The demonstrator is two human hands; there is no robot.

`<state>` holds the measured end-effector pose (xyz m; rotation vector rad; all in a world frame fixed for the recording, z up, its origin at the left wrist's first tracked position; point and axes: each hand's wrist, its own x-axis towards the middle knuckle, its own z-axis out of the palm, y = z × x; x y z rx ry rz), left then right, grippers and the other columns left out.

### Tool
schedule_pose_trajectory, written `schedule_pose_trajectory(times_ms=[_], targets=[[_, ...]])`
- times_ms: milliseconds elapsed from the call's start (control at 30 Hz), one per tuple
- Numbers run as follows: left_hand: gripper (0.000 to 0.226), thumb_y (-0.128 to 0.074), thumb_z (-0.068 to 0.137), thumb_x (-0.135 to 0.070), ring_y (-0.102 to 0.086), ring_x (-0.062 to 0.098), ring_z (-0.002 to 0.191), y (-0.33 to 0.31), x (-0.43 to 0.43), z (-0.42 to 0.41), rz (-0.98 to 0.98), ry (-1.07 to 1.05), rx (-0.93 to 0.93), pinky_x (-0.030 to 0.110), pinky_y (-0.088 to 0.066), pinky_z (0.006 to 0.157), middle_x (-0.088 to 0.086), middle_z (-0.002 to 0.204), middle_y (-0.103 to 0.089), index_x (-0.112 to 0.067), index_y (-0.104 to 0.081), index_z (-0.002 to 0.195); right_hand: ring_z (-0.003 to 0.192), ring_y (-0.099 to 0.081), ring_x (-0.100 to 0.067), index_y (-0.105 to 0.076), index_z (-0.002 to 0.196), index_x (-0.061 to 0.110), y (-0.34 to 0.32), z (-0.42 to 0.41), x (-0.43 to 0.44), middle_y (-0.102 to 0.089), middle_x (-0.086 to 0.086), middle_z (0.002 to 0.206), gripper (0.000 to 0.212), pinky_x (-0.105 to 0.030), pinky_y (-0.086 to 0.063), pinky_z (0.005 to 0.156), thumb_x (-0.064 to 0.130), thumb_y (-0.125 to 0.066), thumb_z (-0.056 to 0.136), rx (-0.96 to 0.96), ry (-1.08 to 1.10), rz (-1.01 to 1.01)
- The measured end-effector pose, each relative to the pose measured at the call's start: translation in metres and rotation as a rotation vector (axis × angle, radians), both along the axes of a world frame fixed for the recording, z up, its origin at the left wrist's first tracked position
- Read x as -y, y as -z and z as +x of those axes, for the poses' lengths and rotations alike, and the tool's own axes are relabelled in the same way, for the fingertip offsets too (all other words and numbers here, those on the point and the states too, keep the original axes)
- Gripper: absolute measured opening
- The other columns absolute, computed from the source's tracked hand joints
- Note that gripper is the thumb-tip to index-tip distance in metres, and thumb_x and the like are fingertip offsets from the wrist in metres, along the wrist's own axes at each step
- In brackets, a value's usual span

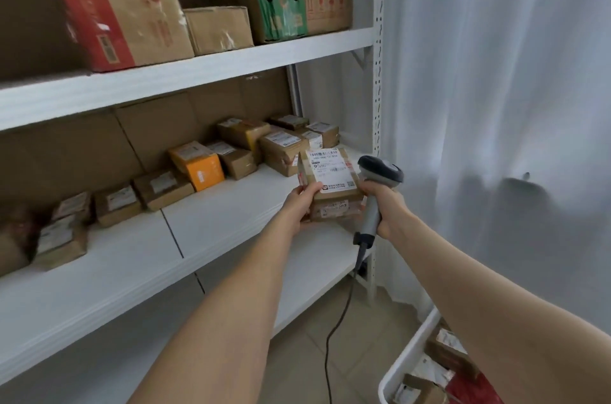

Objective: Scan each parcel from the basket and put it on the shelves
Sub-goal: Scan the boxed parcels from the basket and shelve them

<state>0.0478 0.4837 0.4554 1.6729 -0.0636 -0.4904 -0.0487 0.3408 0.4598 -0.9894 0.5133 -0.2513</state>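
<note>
My left hand [302, 206] grips a small brown cardboard parcel [330, 183] by its left side, thumb on top beside its white shipping label. The parcel is just above the right end of the white middle shelf [231, 215]. My right hand [385, 205] holds the grey handle of a corded barcode scanner [380, 172], whose dark head sits just right of the parcel. The white basket [410, 354] at the bottom right holds several more parcels, partly hidden by my right arm.
Several small labelled boxes and an orange box [196, 168] line the back of the middle shelf. Large cartons [122, 21] stand on the upper shelf. A white upright post [377, 72] and a curtain [496, 106] are to the right. The scanner cable [334, 331] hangs to the tiled floor.
</note>
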Motion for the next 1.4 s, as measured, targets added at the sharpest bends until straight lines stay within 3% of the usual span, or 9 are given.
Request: schedule_pose_trajectory(times_ms=[133,300,367,533,667,800,1000,1200,1400], targets=[[0.046,-0.061,0.088,-0.042,-0.063,0.019,0.093,-0.008,-0.038,0.036,0.015,-0.101,0.009,0.04,-0.054,0.088,0.001,0.1,-0.067,-0.019,-0.054,0.128,0.106,-0.066,-0.037,-0.056,0.123,0.006,-0.008,0.046,-0.032,-0.068,-0.02,0.116,0.043,-0.056,-0.053,0.092,0.013,-0.073,0.083,-0.008,-0.068,-0.029],[0.046,-0.065,0.086,-0.042,-0.062,0.016,0.08,-0.01,-0.067,0.098,-0.009,-0.241,-0.04,0.032,-0.052,0.064,-0.002,0.091,-0.065,-0.02,-0.052,0.125,0.085,-0.066,-0.027,-0.06,0.101,0.012,-0.006,0.12,-0.061,-0.068,-0.013,0.102,0.023,-0.045,-0.058,0.076,0.013,-0.073,0.082,-0.018,-0.093,-0.036],[0.052,-0.067,0.085,-0.043,-0.061,0.015,0.078,-0.003,-0.075,0.13,-0.023,-0.282,-0.05,0.03,-0.049,0.058,0.001,0.103,-0.066,-0.02,-0.05,0.128,0.082,-0.058,-0.023,-0.058,0.094,0.016,-0.002,0.153,-0.067,-0.061,-0.011,0.1,0.021,-0.042,-0.055,0.078,0.017,-0.074,0.082,-0.044,-0.085,-0.055],[0.058,-0.07,0.083,-0.043,-0.062,0.022,0.095,0.02,-0.083,0.206,-0.02,-0.32,-0.098,0.038,-0.054,0.084,0.006,0.121,-0.064,-0.018,-0.05,0.131,0.084,-0.054,-0.024,-0.052,0.118,0.011,0.009,0.228,-0.073,-0.054,-0.011,0.1,0.041,-0.045,-0.052,0.085,0.018,-0.073,0.083,-0.089,-0.045,-0.08],[0.048,-0.07,0.085,-0.034,-0.064,0.017,0.073,0.032,-0.078,0.247,-0.072,-0.309,-0.179,0.025,-0.053,0.051,0.002,0.097,-0.067,-0.019,-0.052,0.127,0.093,-0.055,-0.028,-0.052,0.12,0.011,0.017,0.267,-0.071,-0.055,-0.009,0.101,0.045,-0.045,-0.052,0.085,0.019,-0.074,0.082,-0.126,0.001,-0.076],[0.056,-0.064,0.088,-0.041,-0.056,0.024,0.095,0.041,-0.068,0.271,-0.024,-0.296,-0.262,0.039,-0.048,0.077,0.006,0.126,-0.058,-0.021,-0.041,0.136,0.088,-0.054,-0.026,-0.055,0.116,0.008,0.027,0.29,-0.063,-0.055,-0.011,0.099,0.041,-0.044,-0.054,0.082,0.02,-0.073,0.082,-0.182,0.029,-0.096],[0.057,-0.059,0.091,-0.044,-0.056,0.03,0.116,0.045,-0.055,0.296,-0.059,-0.281,-0.313,0.049,-0.046,0.098,0.008,0.131,-0.056,-0.021,-0.039,0.139,0.09,-0.053,-0.026,-0.055,0.11,0.01,0.035,0.316,-0.056,-0.054,-0.012,0.101,0.033,-0.047,-0.053,0.09,0.02,-0.072,0.084,-0.208,0.043,-0.088],[0.047,-0.053,0.095,-0.043,-0.058,0.026,0.099,0.041,-0.045,0.308,-0.024,-0.298,-0.312,0.042,-0.049,0.078,0.007,0.122,-0.058,-0.021,-0.04,0.134,0.092,-0.054,-0.026,-0.052,0.118,0.01,0.037,0.33,-0.048,-0.056,-0.012,0.106,0.04,-0.043,-0.053,0.084,0.022,-0.071,0.085,-0.227,0.002,-0.099],[0.049,-0.051,0.098,-0.033,-0.06,0.03,0.109,0.042,-0.042,0.32,0.071,-0.324,-0.187,0.045,-0.052,0.091,0.011,0.133,-0.055,-0.018,-0.035,0.142,0.095,-0.055,-0.027,-0.052,0.123,0.011,0.04,0.336,-0.04,-0.057,-0.012,0.108,0.045,-0.044,-0.053,0.085,0.022,-0.072,0.084,-0.225,-0.006,-0.084]])
